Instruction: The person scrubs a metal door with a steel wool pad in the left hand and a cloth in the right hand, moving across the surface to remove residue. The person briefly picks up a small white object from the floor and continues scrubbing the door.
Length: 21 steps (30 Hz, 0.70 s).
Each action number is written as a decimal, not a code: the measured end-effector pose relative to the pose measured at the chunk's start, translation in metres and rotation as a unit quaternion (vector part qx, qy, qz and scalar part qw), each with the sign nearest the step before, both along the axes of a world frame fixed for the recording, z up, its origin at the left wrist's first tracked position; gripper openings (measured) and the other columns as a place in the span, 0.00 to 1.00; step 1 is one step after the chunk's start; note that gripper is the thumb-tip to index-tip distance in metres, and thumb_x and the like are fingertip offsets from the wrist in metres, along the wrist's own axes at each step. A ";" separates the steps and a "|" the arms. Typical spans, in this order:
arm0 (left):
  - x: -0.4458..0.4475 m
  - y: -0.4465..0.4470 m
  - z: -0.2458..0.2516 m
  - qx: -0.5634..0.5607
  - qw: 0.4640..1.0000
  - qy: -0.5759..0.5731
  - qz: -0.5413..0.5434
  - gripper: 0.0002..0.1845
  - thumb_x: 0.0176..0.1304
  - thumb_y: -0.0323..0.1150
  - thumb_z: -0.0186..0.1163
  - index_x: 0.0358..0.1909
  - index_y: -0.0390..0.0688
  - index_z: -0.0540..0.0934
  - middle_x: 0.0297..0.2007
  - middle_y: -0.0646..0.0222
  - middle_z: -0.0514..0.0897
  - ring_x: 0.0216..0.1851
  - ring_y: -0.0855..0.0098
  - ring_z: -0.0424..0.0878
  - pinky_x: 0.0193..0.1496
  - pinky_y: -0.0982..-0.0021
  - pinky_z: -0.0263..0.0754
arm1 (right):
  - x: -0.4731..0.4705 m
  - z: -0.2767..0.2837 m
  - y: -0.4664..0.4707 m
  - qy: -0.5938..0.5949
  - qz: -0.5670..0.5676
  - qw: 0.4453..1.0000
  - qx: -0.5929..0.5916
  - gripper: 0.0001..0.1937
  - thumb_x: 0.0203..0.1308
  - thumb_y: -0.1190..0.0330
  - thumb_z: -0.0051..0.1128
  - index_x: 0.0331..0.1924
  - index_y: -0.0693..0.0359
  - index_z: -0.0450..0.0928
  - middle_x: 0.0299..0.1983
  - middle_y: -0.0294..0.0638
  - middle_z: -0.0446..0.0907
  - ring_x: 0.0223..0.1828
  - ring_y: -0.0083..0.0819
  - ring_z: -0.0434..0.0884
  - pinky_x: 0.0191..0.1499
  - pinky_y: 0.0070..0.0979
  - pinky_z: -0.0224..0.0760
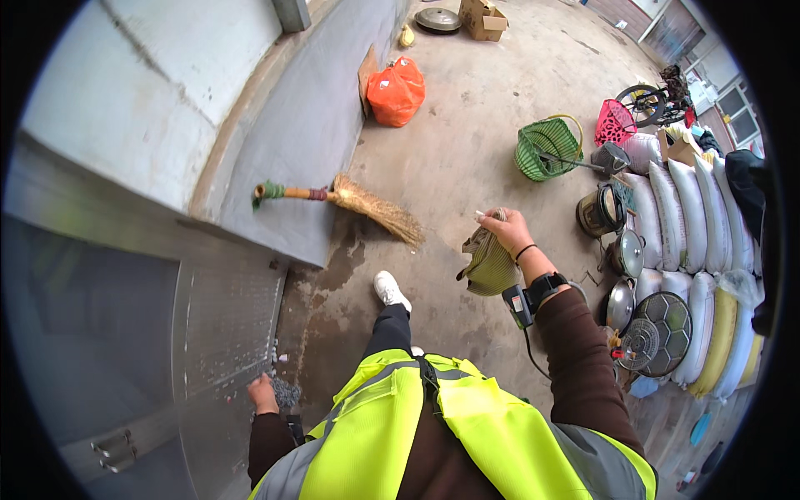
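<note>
My right hand (507, 230) grips the gathered top of a striped cloth bag (492, 265), which hangs below the fingers. A small white piece (480, 213) sticks out between the thumb and fingers. At the lower left, my left hand (262, 395) is low beside a grey metal door (228, 325), its fingers partly curled. A grey fuzzy thing (286, 392) shows right next to it; whether the hand touches or holds it cannot be made out. Ahead, a straw broom (378, 209) with a wooden handle leans against the grey wall (281, 137), bristles on the concrete floor.
An orange plastic bag (396, 92) stands by the wall, with a cardboard box (483, 20) farther off. To the right are a green woven basket (549, 148), a rice cooker (600, 210), lidded pots (627, 253) and stacked white sacks (687, 212). A bicycle (653, 103) stands behind.
</note>
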<state>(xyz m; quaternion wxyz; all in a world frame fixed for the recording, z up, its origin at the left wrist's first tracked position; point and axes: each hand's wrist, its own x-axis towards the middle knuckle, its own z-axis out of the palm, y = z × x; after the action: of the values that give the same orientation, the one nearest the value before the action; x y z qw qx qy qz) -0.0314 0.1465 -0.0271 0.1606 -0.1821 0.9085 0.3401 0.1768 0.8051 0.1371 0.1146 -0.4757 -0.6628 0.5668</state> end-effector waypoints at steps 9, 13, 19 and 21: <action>-0.077 0.128 0.015 -0.180 0.960 -0.090 -0.195 0.17 0.55 0.40 0.59 0.26 0.32 0.79 0.23 0.49 0.79 0.27 0.54 0.77 0.35 0.60 0.70 | -0.103 0.020 0.165 -0.116 0.044 0.977 0.171 0.14 0.49 0.60 0.66 0.29 0.64 0.81 0.23 0.36 0.80 0.25 0.20 0.77 0.32 0.22 0.71; -0.111 0.190 0.044 -0.136 0.972 -0.095 -0.167 0.16 0.56 0.37 0.59 0.24 0.31 0.78 0.21 0.53 0.78 0.25 0.63 0.77 0.33 0.61 0.68 | -0.160 0.014 0.239 -0.140 0.044 0.975 0.167 0.19 0.48 0.52 0.64 0.30 0.62 0.83 0.25 0.43 0.82 0.29 0.32 0.82 0.37 0.27 0.74; -0.097 0.239 0.019 -0.155 0.982 -0.090 -0.055 0.15 0.56 0.36 0.58 0.26 0.30 0.79 0.22 0.52 0.80 0.28 0.57 0.79 0.35 0.58 0.68 | -0.268 -0.020 0.376 -0.160 0.099 0.964 0.187 0.17 0.49 0.53 0.63 0.30 0.61 0.83 0.24 0.42 0.82 0.28 0.32 0.82 0.36 0.28 0.74; -0.078 0.270 0.017 -0.201 0.972 -0.106 -0.065 0.15 0.56 0.36 0.57 0.26 0.30 0.79 0.24 0.49 0.81 0.30 0.53 0.79 0.36 0.57 0.68 | -0.313 -0.044 0.426 -0.158 0.118 0.962 0.188 0.15 0.49 0.56 0.63 0.29 0.61 0.82 0.24 0.40 0.82 0.27 0.28 0.81 0.34 0.27 0.73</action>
<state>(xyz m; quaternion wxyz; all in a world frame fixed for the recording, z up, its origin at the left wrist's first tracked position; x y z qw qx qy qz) -0.1089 0.4163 -0.0104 0.2381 -0.1860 0.9459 0.1181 -0.1363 1.2310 0.0935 0.0282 -0.4470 -0.8187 0.3594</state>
